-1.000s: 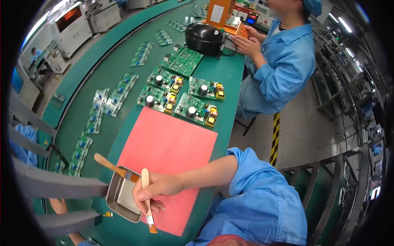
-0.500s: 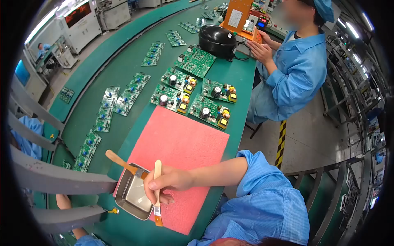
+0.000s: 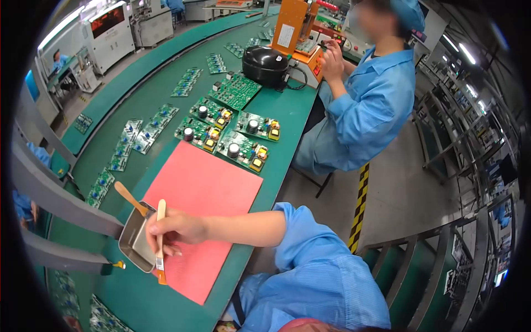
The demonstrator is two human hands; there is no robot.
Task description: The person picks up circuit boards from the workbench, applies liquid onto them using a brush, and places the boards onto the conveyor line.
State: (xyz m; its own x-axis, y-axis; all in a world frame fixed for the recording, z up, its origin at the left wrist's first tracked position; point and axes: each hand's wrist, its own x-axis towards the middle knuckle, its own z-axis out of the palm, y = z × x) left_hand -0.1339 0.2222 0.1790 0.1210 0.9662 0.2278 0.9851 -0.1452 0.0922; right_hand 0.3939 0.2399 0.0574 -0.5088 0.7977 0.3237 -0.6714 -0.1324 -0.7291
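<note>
My right hand (image 3: 174,228) is closed around a brush (image 3: 160,235) with a pale wooden handle, its amber bristles pointing down over the pink foam sheet (image 3: 204,188). Beside and partly behind the fingers is a metal tray (image 3: 128,243), at the sheet's lower left. A second wooden-handled brush (image 3: 130,196) leans on the tray's upper rim; its bristle end is hidden. Beyond the sheet lie several green circuit boards with black capacitors and yellow parts, one of them (image 3: 243,150) near its top edge. My left hand is out of sight.
A grey metal frame (image 3: 72,193) crosses the left side. Rows of small boards (image 3: 155,128) lie on the green table (image 3: 182,116). A black domed device (image 3: 265,65) stands before an orange machine (image 3: 290,27). At the right, a person in blue (image 3: 376,105) raises their hands.
The view has shifted, so the table, the boards and my right hand appear farther left. The brush remains in my right hand. The person at the right has raised their hands.
</note>
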